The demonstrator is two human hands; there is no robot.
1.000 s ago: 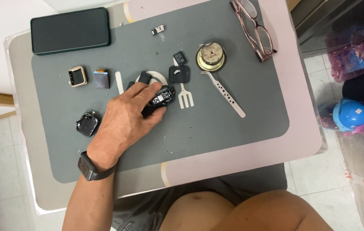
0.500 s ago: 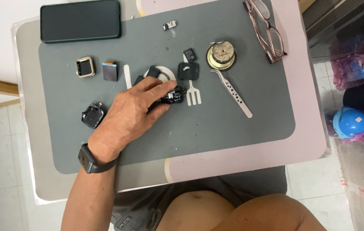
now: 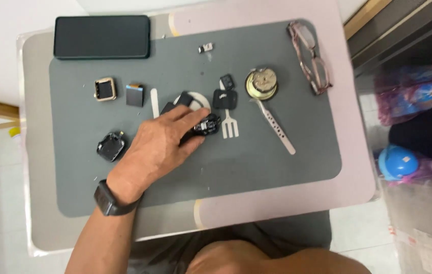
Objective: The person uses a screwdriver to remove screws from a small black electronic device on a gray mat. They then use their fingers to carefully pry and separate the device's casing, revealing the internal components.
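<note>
My left hand (image 3: 157, 147), a black watch on its wrist, lies on the grey mat (image 3: 277, 172) with its fingers closed on a small black part (image 3: 206, 124). A dark square piece (image 3: 225, 98) and a smaller black one (image 3: 227, 81) sit just beyond the fingertips. A round brass-coloured disc (image 3: 261, 82) and white tweezers (image 3: 276, 127) lie to the right. Left of the hand are a black watch case (image 3: 110, 146), a gold square watch case (image 3: 105, 89) and a small dark module (image 3: 134, 95). My right hand is out of sight.
A black phone (image 3: 101, 36) lies at the mat's far left corner, and glasses (image 3: 310, 56) at the far right. A tiny component (image 3: 205, 48) sits near the far edge. On the floor to the right are a blue round object (image 3: 397, 162) and bags.
The view has drifted, so the table sits a little differently in the frame. My left hand stays on the small black part, fingers shifting only slightly.
</note>
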